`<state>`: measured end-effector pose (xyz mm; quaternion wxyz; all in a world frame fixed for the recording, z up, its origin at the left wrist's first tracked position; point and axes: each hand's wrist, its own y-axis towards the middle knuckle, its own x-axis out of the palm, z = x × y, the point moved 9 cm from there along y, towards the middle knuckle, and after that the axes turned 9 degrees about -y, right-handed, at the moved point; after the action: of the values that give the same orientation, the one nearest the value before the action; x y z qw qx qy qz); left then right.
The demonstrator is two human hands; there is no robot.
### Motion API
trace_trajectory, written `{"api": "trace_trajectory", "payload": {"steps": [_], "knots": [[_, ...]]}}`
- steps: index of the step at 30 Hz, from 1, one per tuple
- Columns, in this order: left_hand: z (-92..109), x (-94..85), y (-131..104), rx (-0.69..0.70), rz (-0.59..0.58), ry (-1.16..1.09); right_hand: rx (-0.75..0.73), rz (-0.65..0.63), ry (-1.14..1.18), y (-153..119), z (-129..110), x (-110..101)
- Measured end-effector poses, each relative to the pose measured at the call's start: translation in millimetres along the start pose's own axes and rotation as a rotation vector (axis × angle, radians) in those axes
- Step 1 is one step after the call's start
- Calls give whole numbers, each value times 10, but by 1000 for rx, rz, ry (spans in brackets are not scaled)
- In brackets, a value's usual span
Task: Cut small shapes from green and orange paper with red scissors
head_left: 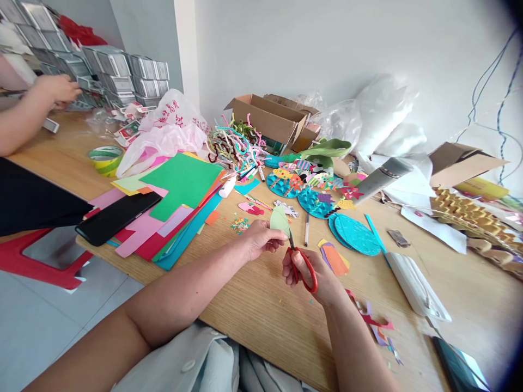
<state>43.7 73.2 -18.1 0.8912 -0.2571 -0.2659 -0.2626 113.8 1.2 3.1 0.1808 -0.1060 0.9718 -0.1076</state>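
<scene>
Pinched in my left hand (263,239) is a pale green paper piece (279,220), rounded at the top. My right hand (309,270) has its fingers through the handles of red-handled scissors (312,275). The dark blades point up and lie against the right edge of the green paper. Behind my hands lie small pink and red paper cutouts (251,208), a pile of tiny paper bits (239,225) and a pen (306,230). Orange, yellow and purple paper pieces (335,258) rest just right of my right hand.
Coloured paper sheets (186,182) and a black phone (118,218) lie left. Pipe cleaners (237,144), cardboard boxes (267,120) and blue discs (355,234) stand behind. A power strip (417,286) and paper scraps (378,324) are right. Another person's hand (59,90) is far left.
</scene>
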Motion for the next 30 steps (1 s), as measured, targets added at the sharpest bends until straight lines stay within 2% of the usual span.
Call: {"api": "trace_trajectory", "payload": {"steps": [20,30], "knots": [[-7,-4,12,-3,-11,26,58,35,-24,4,29,-42],[15,16,2,4,-20,23,40,38,-25,-3,18,-44]]}}
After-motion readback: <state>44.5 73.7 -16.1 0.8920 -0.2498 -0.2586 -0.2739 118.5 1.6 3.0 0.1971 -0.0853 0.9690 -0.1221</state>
